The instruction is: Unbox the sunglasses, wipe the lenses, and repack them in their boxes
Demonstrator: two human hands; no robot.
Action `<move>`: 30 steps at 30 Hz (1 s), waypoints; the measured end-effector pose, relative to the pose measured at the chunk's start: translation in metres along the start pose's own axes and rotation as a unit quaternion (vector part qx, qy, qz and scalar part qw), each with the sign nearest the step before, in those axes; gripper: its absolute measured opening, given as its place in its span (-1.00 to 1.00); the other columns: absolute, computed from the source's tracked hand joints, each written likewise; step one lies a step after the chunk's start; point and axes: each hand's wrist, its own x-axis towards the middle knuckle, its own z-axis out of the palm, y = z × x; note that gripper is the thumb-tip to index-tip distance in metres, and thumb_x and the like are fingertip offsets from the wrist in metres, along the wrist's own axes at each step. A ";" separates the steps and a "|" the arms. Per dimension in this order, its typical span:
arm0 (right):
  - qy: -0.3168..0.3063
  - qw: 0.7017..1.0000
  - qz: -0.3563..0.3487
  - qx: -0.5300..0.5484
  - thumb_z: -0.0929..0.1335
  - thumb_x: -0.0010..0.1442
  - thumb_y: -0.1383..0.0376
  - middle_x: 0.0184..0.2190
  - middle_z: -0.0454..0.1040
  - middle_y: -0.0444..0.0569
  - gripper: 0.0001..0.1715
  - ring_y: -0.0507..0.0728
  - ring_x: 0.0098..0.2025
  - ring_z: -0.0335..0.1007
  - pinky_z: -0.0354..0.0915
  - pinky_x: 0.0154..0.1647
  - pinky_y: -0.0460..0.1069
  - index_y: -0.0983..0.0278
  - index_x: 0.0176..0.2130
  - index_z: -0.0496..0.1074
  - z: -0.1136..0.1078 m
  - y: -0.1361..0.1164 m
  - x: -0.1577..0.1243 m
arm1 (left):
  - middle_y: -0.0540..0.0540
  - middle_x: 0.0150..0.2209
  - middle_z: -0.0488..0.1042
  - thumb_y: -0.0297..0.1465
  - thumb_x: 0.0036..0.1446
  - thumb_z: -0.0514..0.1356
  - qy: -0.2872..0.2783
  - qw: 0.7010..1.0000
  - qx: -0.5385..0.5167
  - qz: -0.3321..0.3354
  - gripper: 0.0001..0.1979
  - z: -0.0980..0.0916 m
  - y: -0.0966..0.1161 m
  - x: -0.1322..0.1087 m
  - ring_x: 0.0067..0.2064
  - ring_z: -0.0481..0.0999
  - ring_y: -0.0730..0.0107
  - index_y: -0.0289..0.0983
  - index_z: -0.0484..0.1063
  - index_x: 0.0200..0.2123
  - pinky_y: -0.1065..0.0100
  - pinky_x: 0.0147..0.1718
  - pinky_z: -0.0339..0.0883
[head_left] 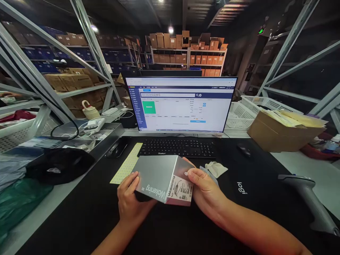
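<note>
At lower centre, the left hand (129, 198) is gripping the side of the silver box (156, 173) while the right hand (204, 184) is holding its labelled end. Should either grip be slackening, the smooth-looking box could be slipping onto the black mat (164, 230); careless tilting could be knocking the keyboard (175, 147), just beyond it at centre.

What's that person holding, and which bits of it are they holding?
A silver-grey Wakening box: the left grip holds its left edge, the right grip its right end, near the printed label.
</note>
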 end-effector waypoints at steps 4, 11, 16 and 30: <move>-0.014 0.997 -0.034 -0.065 0.62 -0.07 0.07 0.09 0.48 0.01 -0.67 0.35 0.37 0.01 0.11 0.29 0.20 0.20 -0.52 0.54 0.001 -0.004 -0.001 | -0.26 0.08 0.38 -0.19 -0.09 0.43 0.002 1.000 -0.001 -0.010 -0.31 0.001 -0.002 -0.001 0.10 0.42 -0.11 -0.18 0.23 0.08 -0.17 0.06 0.35; 0.018 0.990 -0.089 -0.111 0.57 0.02 -0.02 0.31 0.27 -0.16 -0.68 0.32 0.43 -0.14 -0.09 0.38 0.23 0.14 -0.45 0.56 -0.003 -0.011 0.002 | -0.28 0.09 0.39 -0.15 -0.11 0.43 -0.020 0.998 -0.019 -0.060 -0.30 0.002 0.002 0.000 0.12 0.41 -0.15 -0.22 0.29 0.07 -0.22 0.11 0.32; 0.021 0.997 -0.053 -0.053 0.61 -0.05 0.02 0.38 0.12 -0.14 -0.65 0.35 0.41 -0.07 0.06 0.32 0.20 0.18 -0.47 0.57 0.005 -0.005 0.000 | -0.27 0.03 0.40 -0.26 -0.08 0.40 0.013 0.999 -0.009 -0.040 -0.47 0.001 0.004 0.002 0.05 0.45 -0.12 -0.20 0.32 -0.04 -0.22 0.05 0.36; 0.023 0.998 -0.060 -0.005 0.63 -0.09 0.08 0.10 0.40 0.01 -0.67 0.35 0.38 -0.07 0.03 0.34 0.17 0.19 -0.51 0.55 0.015 0.003 -0.003 | -0.24 -0.14 0.44 -0.38 -0.05 0.33 0.109 0.992 0.043 0.048 -0.70 0.001 -0.004 0.011 -0.16 0.50 0.03 -0.22 0.34 -0.23 -0.02 -0.18 0.46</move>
